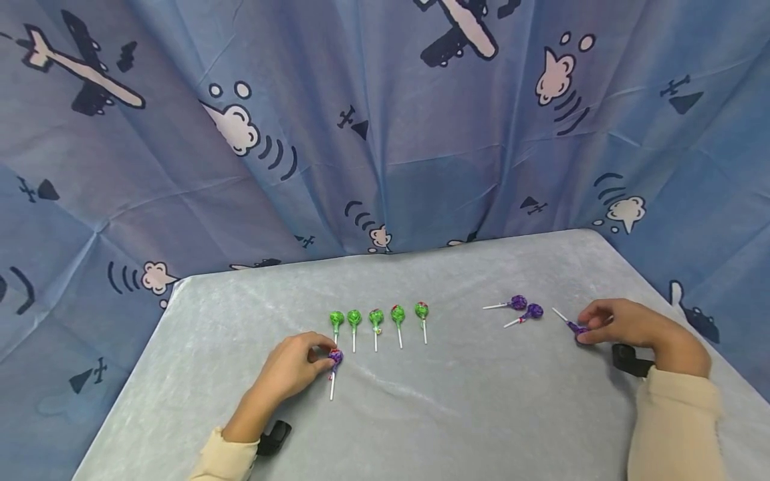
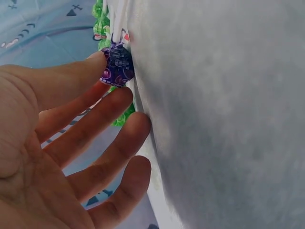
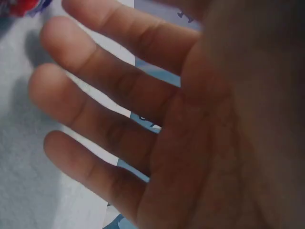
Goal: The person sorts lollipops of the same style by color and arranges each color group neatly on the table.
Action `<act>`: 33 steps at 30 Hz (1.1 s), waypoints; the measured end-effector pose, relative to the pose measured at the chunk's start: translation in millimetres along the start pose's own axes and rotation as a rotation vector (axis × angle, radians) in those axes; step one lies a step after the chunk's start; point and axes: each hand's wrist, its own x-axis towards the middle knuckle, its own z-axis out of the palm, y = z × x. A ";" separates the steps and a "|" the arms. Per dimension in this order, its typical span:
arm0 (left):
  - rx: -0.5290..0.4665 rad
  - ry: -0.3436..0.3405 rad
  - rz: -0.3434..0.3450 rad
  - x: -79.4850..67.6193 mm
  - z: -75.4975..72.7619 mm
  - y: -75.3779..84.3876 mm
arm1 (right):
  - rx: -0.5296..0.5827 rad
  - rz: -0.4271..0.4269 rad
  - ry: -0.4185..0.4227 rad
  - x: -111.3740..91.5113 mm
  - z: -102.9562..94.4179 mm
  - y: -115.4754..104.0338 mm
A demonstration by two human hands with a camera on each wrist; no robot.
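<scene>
My left hand (image 1: pixel 295 366) pinches the wrapped head of a purple lollipop (image 1: pixel 335 359) between thumb and forefinger. Its white stick points toward me, just below the leftmost green lollipop (image 1: pixel 336 318). In the left wrist view, the thumb lies against the purple wrapper while the other fingers spread below. Off to the right, my right hand (image 1: pixel 628 327) holds another purple lollipop (image 1: pixel 575 327) at its head, with thumb and forefinger on either side and the stick slanting up to the left. Only a corner of that wrapper (image 3: pixel 24 7) shows in the right wrist view.
Several green lollipops, among them a rightmost one (image 1: pixel 422 310), stand in a row with sticks toward me. Two purple lollipops, one farther (image 1: pixel 518 302) and one nearer (image 1: pixel 534 310), lie right of the row. A blue patterned curtain (image 1: pixel 385 133) hangs behind the grey-covered table (image 1: pixel 457 414).
</scene>
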 end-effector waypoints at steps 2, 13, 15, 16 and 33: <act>-0.001 0.002 0.005 0.4 0.7 0.2 | 0.011 -0.001 0.000 -1.2 1.0 1.1; 0.011 0.020 0.016 2.1 3.5 1.8 | -0.015 -0.024 0.110 3.4 2.5 8.0; 0.011 0.020 0.016 1.6 3.6 2.3 | -0.016 -0.026 0.132 4.7 2.8 8.9; 0.011 0.020 0.015 1.3 3.6 2.6 | -0.010 -0.029 0.138 5.3 2.8 9.2; 0.016 0.019 0.012 0.1 4.7 2.6 | 0.028 -0.092 0.226 15.3 6.7 6.0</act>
